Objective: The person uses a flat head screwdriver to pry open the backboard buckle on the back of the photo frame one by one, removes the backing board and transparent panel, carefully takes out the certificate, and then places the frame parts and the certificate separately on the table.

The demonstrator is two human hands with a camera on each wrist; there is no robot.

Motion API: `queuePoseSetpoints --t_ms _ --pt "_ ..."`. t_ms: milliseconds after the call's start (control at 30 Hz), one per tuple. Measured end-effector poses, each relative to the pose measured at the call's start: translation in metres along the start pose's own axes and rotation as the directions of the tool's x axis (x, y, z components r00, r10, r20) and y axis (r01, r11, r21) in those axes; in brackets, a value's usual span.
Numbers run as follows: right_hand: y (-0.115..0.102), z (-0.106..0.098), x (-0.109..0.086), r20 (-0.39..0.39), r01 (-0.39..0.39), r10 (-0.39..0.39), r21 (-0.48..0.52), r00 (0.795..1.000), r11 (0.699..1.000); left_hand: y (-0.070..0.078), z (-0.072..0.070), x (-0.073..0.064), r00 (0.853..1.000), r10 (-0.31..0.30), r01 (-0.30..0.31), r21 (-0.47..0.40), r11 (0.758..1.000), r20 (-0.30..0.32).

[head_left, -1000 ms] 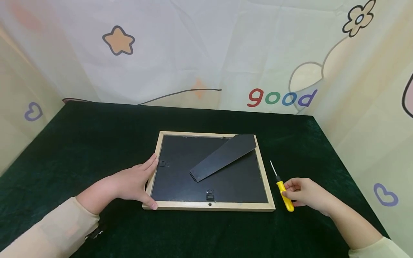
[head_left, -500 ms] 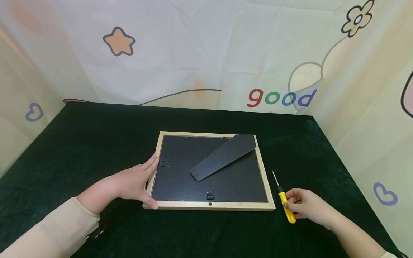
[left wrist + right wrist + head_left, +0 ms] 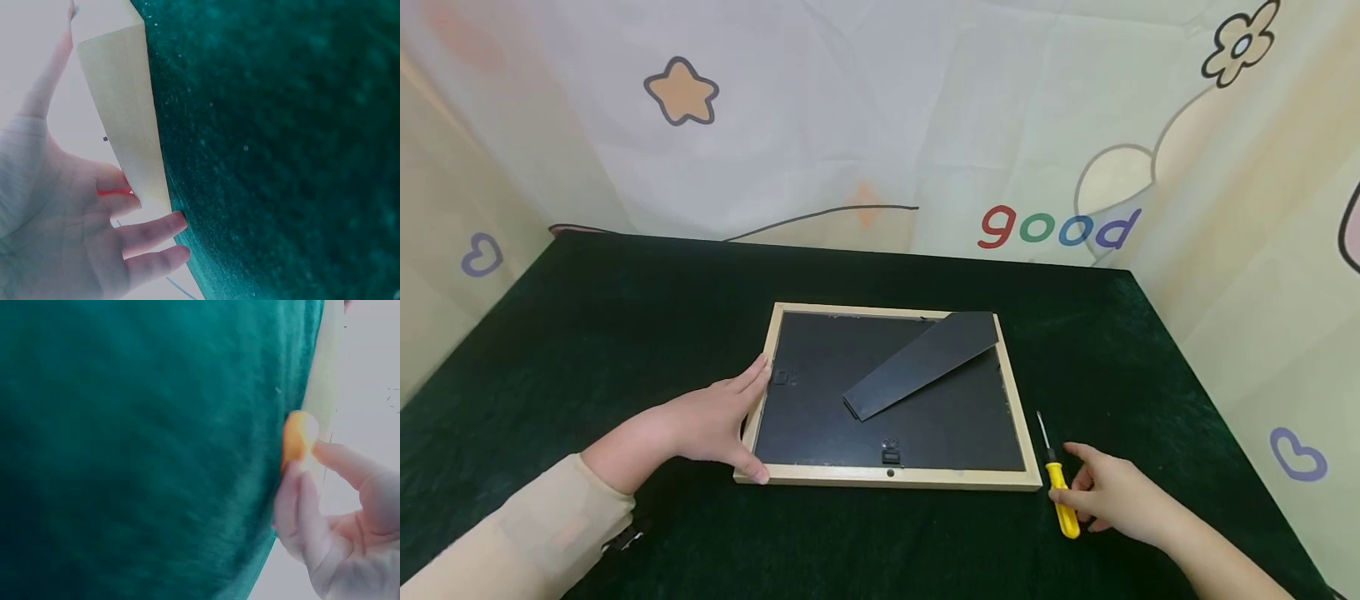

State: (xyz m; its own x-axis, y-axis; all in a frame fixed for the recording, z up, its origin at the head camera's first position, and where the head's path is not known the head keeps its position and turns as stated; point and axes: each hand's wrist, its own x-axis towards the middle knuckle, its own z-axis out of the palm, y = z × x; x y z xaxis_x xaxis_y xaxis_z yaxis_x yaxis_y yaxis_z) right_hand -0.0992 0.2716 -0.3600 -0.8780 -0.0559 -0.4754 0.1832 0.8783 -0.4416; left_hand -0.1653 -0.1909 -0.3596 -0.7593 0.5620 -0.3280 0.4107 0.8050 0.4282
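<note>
A picture frame (image 3: 962, 477) with a pale wooden border lies face down on the dark green cloth. Its black backing (image 3: 820, 425) carries a folded stand leg (image 3: 925, 362), set aslant, and small metal hangers. At the frame's left side rests my left hand (image 3: 715, 423), fingers straight along the edge and thumb on the near left corner. Just right of the frame is a yellow-handled screwdriver (image 3: 1063, 504), its thin metal tip pointing away from me. My right hand (image 3: 1116, 496) pinches the handle between thumb and curled fingers, while the index finger is stretched out.
Green velvet cloth (image 3: 625, 317) covers the table around the frame. Behind it and at both sides hang pale printed curtains (image 3: 820, 108).
My right hand has drawn the screwdriver toward me beside the frame, and its index finger has come off the handle. The left hand and picture frame stay in place.
</note>
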Motion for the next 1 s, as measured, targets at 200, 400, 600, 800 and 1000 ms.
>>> queuePoseSetpoints --t_ms 200,400,600,800,1000 --pt "-0.023 -0.014 0.010 -0.203 0.181 -0.226 -0.218 0.953 0.959 0.001 -0.001 0.002 1.000 -0.019 0.019 0.011 1.000 0.016" --pt "-0.052 -0.019 0.043 -0.175 0.267 -0.324 -0.284 0.930 0.921 0.001 -0.003 0.002 0.999 -0.028 0.028 0.006 1.000 0.025" --pt "-0.063 -0.022 0.061 -0.077 0.281 -0.326 -0.345 0.942 0.895 0.002 -0.004 0.003 1.000 -0.026 0.026 -0.049 0.998 0.012" --pt "-0.068 -0.025 0.063 -0.006 0.279 -0.299 -0.343 0.954 0.897 0.006 -0.004 0.006 0.992 -0.039 0.045 0.050 0.998 -0.116" --pt "-0.066 -0.025 0.063 0.007 0.277 -0.290 -0.318 0.957 0.907 0.017 -0.004 0.016 0.967 -0.073 0.109 0.136 0.985 -0.245"
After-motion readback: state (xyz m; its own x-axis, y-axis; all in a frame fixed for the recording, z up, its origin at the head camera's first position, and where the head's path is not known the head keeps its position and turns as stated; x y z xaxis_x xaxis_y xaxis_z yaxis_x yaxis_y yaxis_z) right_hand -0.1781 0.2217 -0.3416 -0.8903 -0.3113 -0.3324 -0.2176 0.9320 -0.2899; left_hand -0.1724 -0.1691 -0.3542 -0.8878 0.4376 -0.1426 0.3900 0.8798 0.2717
